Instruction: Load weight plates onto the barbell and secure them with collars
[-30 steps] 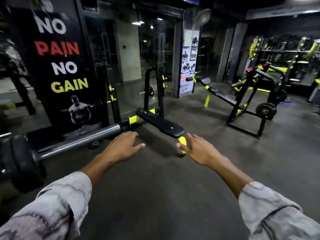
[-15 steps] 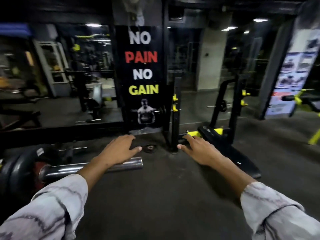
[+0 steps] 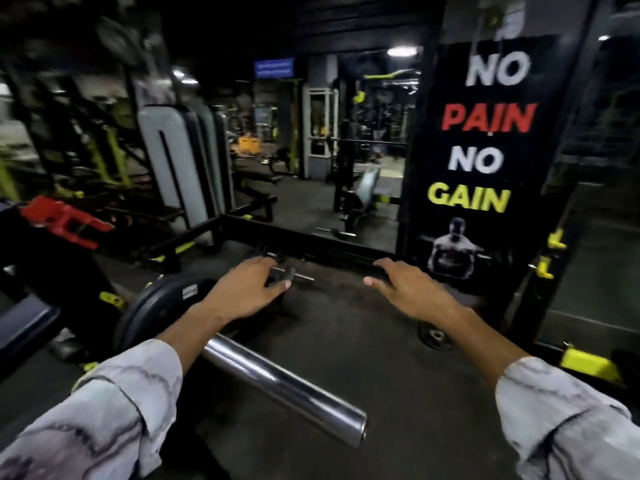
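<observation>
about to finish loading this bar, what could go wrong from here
1. The shiny chrome barbell sleeve juts bare past the black round weight plate, with no collar visible on it, so the plate could slide outward if the bar tips.
2. A small black plate lies loose on the dark floor near the right hand, a likely trip hazard.
3. Both hands are empty and open; the left hand reaches toward a small metal piece in dim, blurred light, so a fumbled grab seems possible.

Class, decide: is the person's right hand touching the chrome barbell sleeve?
Apart. The head view shows the right hand open above dark floor, well clear of the barbell sleeve that runs below it.
</observation>
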